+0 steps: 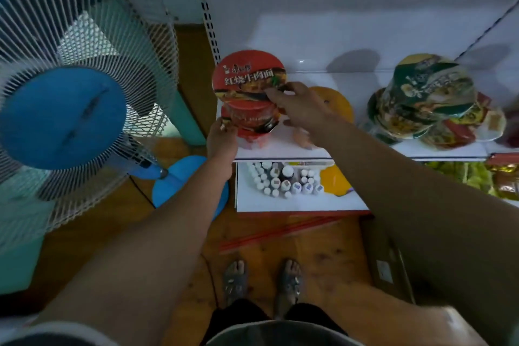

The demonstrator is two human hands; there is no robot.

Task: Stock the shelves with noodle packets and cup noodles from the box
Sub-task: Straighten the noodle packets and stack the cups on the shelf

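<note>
Evidently the top red cup [248, 76] sits tilted on the red stack [250, 123] at the left, near end of the shelf [283, 153], its right rim pinched by the fingers of the right hand [300, 107]. The left hand [222, 139] touches the stack's left side (how its fingers curl I cannot tell). Letting go now looks risky: the tilted cup could slide and tip the stack over the shelf edge toward the fan [64, 118].

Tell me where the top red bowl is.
In the head view the top red bowl is atop the red stack at the shelf's left end, pinched by the right hand.
</note>
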